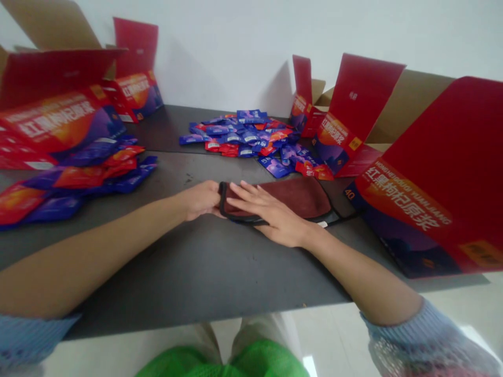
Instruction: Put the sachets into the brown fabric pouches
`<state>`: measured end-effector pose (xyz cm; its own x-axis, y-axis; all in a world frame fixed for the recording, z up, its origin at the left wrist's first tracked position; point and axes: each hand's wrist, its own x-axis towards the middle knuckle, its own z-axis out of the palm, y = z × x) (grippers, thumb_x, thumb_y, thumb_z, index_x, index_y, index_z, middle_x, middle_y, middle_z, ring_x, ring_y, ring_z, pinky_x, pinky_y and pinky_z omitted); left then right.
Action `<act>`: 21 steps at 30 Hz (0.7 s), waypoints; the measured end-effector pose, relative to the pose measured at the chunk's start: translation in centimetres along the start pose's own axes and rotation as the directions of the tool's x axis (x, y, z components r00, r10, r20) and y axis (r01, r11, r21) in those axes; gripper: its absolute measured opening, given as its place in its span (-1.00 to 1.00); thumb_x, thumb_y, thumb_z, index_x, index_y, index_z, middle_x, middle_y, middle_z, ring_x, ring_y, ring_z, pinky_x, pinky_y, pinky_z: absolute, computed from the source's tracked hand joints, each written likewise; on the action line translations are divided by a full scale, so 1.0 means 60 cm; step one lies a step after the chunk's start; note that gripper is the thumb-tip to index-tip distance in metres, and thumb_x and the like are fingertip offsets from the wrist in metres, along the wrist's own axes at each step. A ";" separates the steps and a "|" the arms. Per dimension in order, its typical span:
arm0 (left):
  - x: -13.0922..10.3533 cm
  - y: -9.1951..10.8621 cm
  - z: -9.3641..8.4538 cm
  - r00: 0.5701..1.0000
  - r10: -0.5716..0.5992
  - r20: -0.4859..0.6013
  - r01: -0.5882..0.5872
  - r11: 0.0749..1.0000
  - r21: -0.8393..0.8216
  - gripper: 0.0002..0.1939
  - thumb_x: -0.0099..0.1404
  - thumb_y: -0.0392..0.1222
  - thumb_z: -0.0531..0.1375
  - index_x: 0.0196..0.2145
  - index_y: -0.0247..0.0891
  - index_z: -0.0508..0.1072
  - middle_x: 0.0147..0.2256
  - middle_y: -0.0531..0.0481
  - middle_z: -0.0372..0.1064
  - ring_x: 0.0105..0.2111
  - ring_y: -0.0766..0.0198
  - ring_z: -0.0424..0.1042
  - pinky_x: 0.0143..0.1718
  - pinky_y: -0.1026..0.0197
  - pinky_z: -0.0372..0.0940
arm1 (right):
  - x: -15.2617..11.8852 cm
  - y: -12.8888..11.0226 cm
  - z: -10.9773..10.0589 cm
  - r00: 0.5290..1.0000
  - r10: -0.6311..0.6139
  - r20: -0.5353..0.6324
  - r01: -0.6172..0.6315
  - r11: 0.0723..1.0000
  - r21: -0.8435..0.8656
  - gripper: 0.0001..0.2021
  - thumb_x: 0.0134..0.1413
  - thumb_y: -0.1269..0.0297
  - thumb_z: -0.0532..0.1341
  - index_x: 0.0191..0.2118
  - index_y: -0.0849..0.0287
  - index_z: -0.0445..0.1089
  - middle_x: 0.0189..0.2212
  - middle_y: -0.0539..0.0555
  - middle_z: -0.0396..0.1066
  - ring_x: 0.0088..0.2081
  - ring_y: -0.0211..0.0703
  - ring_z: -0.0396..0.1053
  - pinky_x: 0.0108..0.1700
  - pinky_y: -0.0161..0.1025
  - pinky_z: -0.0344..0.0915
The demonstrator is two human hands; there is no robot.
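A folded brown cloth (302, 196) with black edging lies on the grey table in the middle of the head view. A small white tag shows at its near right edge. My left hand (202, 200) is closed on the cloth's left end, the fingertips partly hidden. My right hand (275, 214) rests flat on top of the cloth, fingers stretched out and slightly apart, pointing left. Just beyond the cloth is a heap of blue and red sachets (247, 133).
More sachets (78, 183) are piled on the left, before an open red box (58, 120). A smaller red box (137, 94) stands behind it. Open red boxes line the right side, the nearest one (432, 188) large and close to my right forearm. The grey table's (220, 283) front edge lies before me.
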<state>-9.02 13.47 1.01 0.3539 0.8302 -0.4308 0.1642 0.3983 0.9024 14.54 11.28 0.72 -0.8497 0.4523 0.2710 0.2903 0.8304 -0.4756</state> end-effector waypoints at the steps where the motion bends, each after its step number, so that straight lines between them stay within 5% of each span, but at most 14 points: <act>1: 0.000 0.000 0.001 1.000 0.003 0.013 -0.003 1.000 -0.004 -0.68 -0.18 -0.29 0.42 -0.36 -0.33 0.64 -0.38 -0.12 0.62 -0.33 0.16 0.57 -0.23 0.17 0.44 | 0.001 0.001 0.003 0.999 0.000 0.040 0.000 1.000 -0.015 -0.37 0.31 0.34 0.13 0.45 0.06 0.09 0.52 0.09 -0.17 0.54 -0.02 -0.38 0.48 0.28 -0.35; 4: 0.000 0.000 0.001 0.999 0.009 0.033 -0.009 1.000 0.007 -0.63 -0.22 -0.27 0.44 -0.35 -0.36 0.63 -0.41 -0.14 0.60 -0.33 0.12 0.57 -0.23 0.15 0.43 | -0.001 0.005 -0.005 0.992 0.023 0.122 -0.021 1.000 -0.016 -0.33 0.26 0.42 0.15 0.45 0.03 0.09 0.49 0.06 -0.01 0.54 -0.05 -0.39 0.48 0.31 -0.40; 7: -0.002 0.002 -0.001 0.999 -0.008 0.033 0.006 0.999 0.043 -0.62 -0.20 -0.25 0.45 -0.32 -0.37 0.63 -0.38 -0.16 0.61 -0.34 0.14 0.56 -0.25 0.18 0.42 | -0.005 0.006 -0.025 0.985 0.078 0.155 -0.079 0.997 0.001 -0.38 0.27 0.46 0.12 0.42 -0.02 0.17 0.42 0.04 0.16 0.51 -0.04 -0.14 0.48 0.30 -0.27; 11: -0.005 0.005 -0.004 0.999 -0.026 0.039 0.024 0.999 0.045 -0.65 -0.09 -0.16 0.47 -0.30 -0.32 0.62 -0.33 -0.12 0.62 -0.38 0.24 0.55 -0.31 0.26 0.41 | -0.007 0.008 -0.044 0.977 0.176 0.124 -0.171 0.984 -0.045 -0.54 0.38 0.32 0.09 0.32 -0.08 0.33 0.34 -0.01 0.31 0.43 -0.05 0.10 0.46 0.22 -0.05; 16: -0.006 0.006 -0.005 0.999 -0.032 -0.020 0.033 0.999 0.008 -0.61 -0.09 -0.17 0.53 -0.30 -0.35 0.59 -0.36 -0.09 0.58 -0.41 0.27 0.54 -0.32 0.25 0.43 | -0.009 0.023 -0.048 0.969 0.234 0.073 -0.225 0.968 -0.112 -0.58 0.44 0.21 0.04 0.31 -0.06 0.35 0.34 -0.03 0.31 0.41 -0.02 0.15 0.45 0.18 0.04; 21: -0.003 0.003 -0.010 0.999 -0.038 -0.024 0.038 0.999 -0.004 -0.55 -0.12 -0.17 0.57 -0.25 -0.34 0.62 -0.32 -0.12 0.61 -0.38 0.25 0.56 -0.30 0.26 0.45 | -0.013 0.024 -0.046 0.948 0.318 -0.014 -0.318 0.943 -0.097 -0.42 0.43 0.08 0.02 0.48 -0.02 0.04 0.37 0.01 0.26 0.36 0.02 0.24 0.40 0.14 0.14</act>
<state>-9.61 13.60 1.27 0.3254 0.8233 -0.4652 0.1736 0.4316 0.8852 16.85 13.05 2.15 -0.7071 0.6972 0.1176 0.5862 0.6711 -0.4538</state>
